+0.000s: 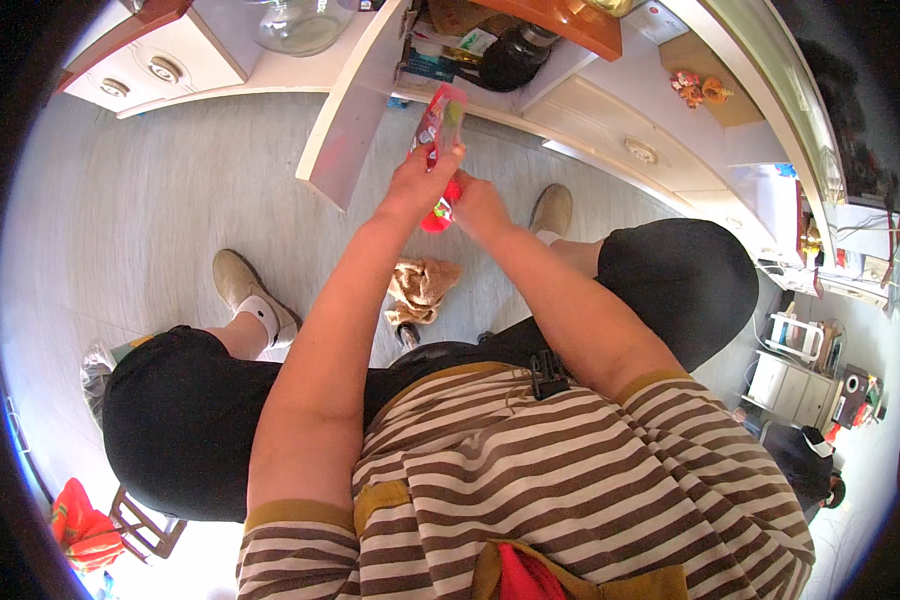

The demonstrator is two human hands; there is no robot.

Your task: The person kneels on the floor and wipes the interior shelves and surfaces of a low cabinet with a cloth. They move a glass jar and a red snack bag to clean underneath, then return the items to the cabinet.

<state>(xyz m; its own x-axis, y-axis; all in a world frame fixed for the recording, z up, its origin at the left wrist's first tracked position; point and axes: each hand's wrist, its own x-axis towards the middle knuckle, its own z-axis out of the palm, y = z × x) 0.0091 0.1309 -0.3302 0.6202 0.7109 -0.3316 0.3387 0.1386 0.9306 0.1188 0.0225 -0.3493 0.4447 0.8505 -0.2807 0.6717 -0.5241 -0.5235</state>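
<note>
My left hand [421,184] grips a red printed packet [444,112] with a shiny, partly clear plastic face, held up in front of the cabinet. Right beside it, my right hand [481,204] is closed around a smaller red item [438,217] with a white and green printed patch; its exact kind is unclear. The two hands nearly touch. An open cabinet door [352,112] stands to the left of the packet. Behind the packet is the cabinet's compartment, where a dark glass jar [516,58] sits among boxes and packets.
A crumpled brown cloth [423,283] lies on the floor between my shoes. Drawers [615,135] run along the right, and a large glass jar [304,26] stands on the left ledge. Small figurines [697,88] sit on a shelf. Another person [799,461] is at the far right.
</note>
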